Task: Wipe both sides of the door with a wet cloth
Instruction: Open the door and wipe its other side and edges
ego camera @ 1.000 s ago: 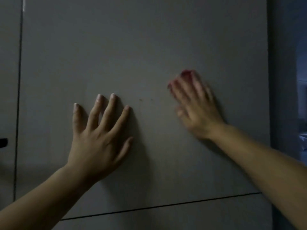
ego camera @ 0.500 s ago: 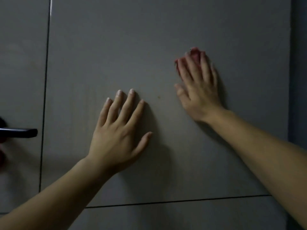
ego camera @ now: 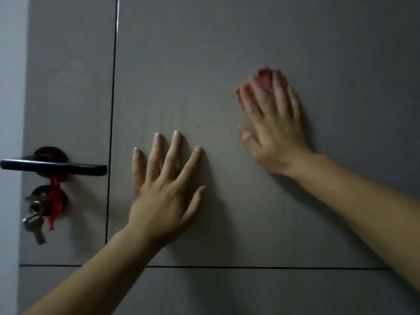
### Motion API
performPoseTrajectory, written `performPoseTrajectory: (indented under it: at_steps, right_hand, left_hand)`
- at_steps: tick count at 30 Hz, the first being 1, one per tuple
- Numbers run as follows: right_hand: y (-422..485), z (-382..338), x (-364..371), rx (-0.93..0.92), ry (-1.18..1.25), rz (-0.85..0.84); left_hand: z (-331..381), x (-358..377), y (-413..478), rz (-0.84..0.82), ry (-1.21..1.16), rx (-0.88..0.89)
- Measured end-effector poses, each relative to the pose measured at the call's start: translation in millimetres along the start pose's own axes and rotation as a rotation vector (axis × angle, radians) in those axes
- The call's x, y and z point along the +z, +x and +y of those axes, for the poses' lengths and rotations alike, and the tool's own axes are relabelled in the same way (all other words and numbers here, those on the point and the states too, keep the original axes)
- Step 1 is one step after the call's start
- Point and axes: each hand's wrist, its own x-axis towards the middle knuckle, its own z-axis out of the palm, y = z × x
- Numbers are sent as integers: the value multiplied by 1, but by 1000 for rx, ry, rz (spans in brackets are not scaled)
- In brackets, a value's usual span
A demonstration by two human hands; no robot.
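Observation:
A grey door (ego camera: 181, 53) with thin dark grooves fills the view. My right hand (ego camera: 275, 126) lies flat against it at the upper right, pressing a red cloth (ego camera: 264, 76) onto the panel; only the cloth's edge shows past my fingertips. My left hand (ego camera: 166, 189) rests flat on the door lower down and to the left, fingers spread, holding nothing.
A black lever handle (ego camera: 54, 167) sticks out at the door's left edge. Below it a bunch of keys (ego camera: 34, 219) with a red ribbon (ego camera: 55, 201) hangs from the lock. A pale wall strip (ego camera: 9, 87) borders the door on the left.
The view has swung left, bringing the handle and keys into sight. My right hand with the cloth slid up the panel. My left hand stays flat on the door.

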Motion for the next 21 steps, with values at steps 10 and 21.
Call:
performPoseTrajectory:
  at_steps: [10,21]
  right_hand:
    - [50,-19,-5,-301,-27,-107]
    - [22,-40,-1,-684,-95,-151]
  left_hand:
    - [-32,6,-28,124,2,-111]
    - [-29,9,-34,76,30,-131]
